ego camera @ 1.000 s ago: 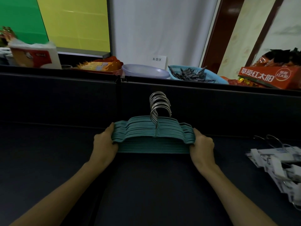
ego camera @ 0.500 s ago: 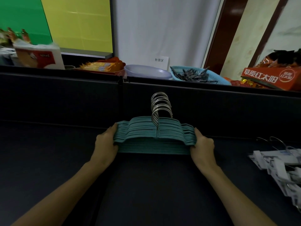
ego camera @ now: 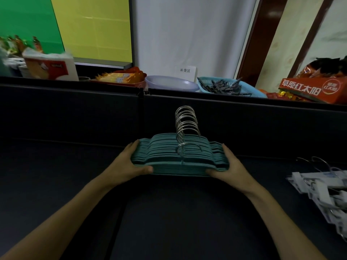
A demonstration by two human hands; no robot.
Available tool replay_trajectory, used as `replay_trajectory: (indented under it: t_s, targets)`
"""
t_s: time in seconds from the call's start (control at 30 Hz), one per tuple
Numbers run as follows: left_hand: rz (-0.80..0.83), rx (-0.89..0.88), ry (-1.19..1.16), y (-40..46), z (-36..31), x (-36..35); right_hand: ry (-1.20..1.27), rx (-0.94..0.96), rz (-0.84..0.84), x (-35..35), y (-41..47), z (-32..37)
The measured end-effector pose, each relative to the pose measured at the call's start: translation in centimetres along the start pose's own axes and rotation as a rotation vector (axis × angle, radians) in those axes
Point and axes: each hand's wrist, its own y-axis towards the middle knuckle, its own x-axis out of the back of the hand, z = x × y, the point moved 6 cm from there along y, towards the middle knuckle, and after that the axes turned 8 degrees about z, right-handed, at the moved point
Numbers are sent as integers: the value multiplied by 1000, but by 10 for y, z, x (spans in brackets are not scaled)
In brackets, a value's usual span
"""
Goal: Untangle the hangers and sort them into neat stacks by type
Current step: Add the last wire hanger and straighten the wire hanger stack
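At the teal hangers (ego camera: 169, 158), left hand (ego camera: 129, 164) and right hand (ego camera: 231, 168) clasp opposite ends.

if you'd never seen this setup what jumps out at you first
A thick stack of teal hangers at the centre of the dark table, its silver hooks lined up and standing up at the back. The left hand and right hand clasp its two ends. At the right edge lies a looser pile of white clip hangers.
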Motion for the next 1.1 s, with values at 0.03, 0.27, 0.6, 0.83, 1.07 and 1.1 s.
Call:
replay_trajectory:
  t_s: [0.03, 0.27, 0.6, 0.83, 1.07, 1.1]
  targets:
    - [-29, -6, -4, 0, -2, 0, 54, -9, 15, -1, 0, 2]
    - [-279, -27, 83, 2, -5, 0, -51, 42, -157, 1, 2, 10]
    - [-182, -41, 169, 6, -14, 0, -6, -70, -216, 4, 5, 1]
    - [-129, 1, 164, 12, -13, 4, -135, -60, -105, 12, 10, 2]
    - [-41, 86, 100, 19, -8, 9, -76, -161, 25, 15, 18, -4]
    - [-54, 76, 93, 18, -9, 9, -76, -166, 29, 15, 18, -4]
